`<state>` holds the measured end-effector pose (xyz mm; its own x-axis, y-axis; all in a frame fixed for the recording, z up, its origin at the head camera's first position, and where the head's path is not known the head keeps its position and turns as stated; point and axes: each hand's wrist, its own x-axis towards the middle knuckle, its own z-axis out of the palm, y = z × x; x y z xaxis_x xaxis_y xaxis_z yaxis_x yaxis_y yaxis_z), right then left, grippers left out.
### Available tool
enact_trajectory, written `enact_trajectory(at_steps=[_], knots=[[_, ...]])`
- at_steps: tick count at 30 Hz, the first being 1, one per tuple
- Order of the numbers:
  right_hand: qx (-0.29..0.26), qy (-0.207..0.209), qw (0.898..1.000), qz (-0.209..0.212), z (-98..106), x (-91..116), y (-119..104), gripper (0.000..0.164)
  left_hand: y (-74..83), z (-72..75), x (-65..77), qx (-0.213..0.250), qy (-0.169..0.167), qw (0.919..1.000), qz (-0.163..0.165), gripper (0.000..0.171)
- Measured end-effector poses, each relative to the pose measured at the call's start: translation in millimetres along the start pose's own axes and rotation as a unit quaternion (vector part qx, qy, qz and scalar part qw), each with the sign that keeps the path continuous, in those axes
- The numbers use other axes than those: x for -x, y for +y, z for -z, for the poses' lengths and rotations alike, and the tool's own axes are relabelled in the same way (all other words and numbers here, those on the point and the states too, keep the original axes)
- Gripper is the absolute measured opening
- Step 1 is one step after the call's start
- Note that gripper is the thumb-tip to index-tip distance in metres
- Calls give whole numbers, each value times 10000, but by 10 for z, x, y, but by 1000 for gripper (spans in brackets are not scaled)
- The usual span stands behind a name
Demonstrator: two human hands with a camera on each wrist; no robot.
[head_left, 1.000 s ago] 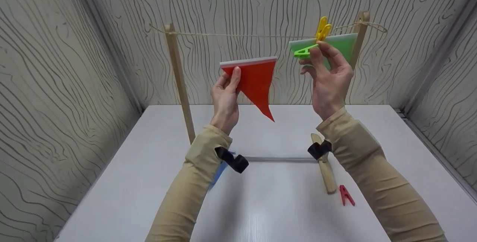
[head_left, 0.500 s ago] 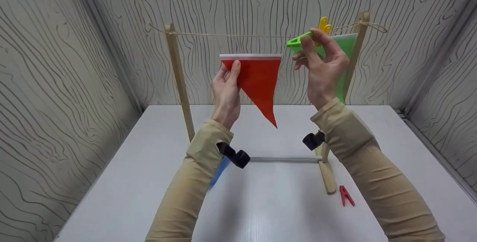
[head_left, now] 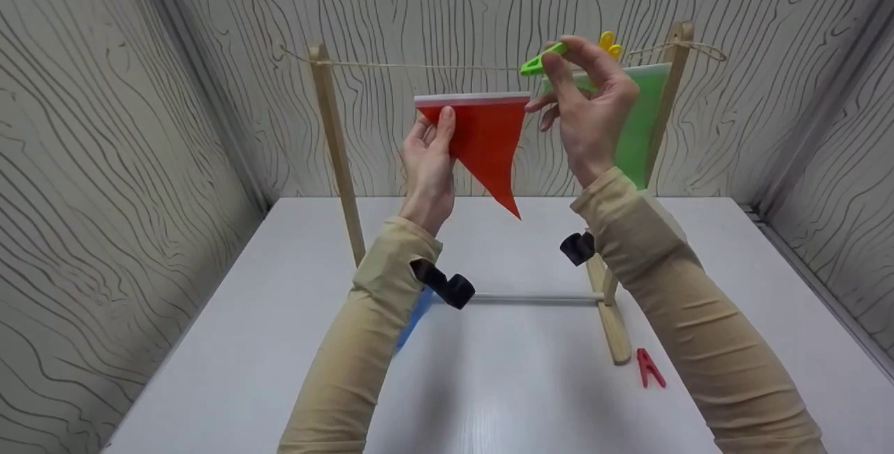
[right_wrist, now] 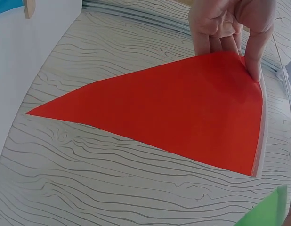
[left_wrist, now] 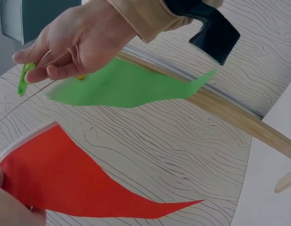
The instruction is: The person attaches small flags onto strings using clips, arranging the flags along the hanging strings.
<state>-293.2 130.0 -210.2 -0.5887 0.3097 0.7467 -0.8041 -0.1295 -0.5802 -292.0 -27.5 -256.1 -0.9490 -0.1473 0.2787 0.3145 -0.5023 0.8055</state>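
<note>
My left hand point(head_left: 429, 160) pinches a red triangular pennant point(head_left: 489, 133) near the left end of its white top band, thumb in front. The pennant's point hangs down, and its top edge lies below the string point(head_left: 419, 66) in the head view. My right hand point(head_left: 594, 105) pinches a light green clothespin point(head_left: 543, 60) between thumb and forefinger, its nose over the string. Behind that hand a green pennant point(head_left: 646, 112) hangs from the string by a yellow clothespin point(head_left: 607, 42), which is partly hidden. The right wrist view shows the red pennant point(right_wrist: 183, 108) spread out flat.
Two wooden posts hold the string: the left post point(head_left: 335, 154) and the right post point(head_left: 674, 77). A white rod point(head_left: 531, 298) joins the stand low down, by a wooden foot point(head_left: 613, 332). On the white table lie a red clothespin point(head_left: 650, 369) and something blue point(head_left: 413, 321), partly behind my left sleeve.
The right hand has moved left and up with the green clothespin, from in front of the green pennant to the string. The left hand has raised the red pennant slightly.
</note>
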Motion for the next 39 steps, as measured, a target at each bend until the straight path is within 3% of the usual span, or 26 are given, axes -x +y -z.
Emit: enact_trajectory(at_steps=[19, 30, 37, 39], knots=[[656, -774, 9948, 35, -199, -163, -25, 24, 61, -52, -53, 70, -49, 9999, -149, 35], [1323, -1017, 9860, -57, -237, -237, -61, 21, 93, -94, -65, 9, -54, 9997, -237, 34], [1316, -1085, 9853, -57, -268, -277, -77, 19, 112, -131, -99, 123, -11, 9998, -181, 28], [1536, -1094, 9821, -38, -274, -283, -81, 19, 115, -133, -94, 60, -29, 9998, -166, 31]])
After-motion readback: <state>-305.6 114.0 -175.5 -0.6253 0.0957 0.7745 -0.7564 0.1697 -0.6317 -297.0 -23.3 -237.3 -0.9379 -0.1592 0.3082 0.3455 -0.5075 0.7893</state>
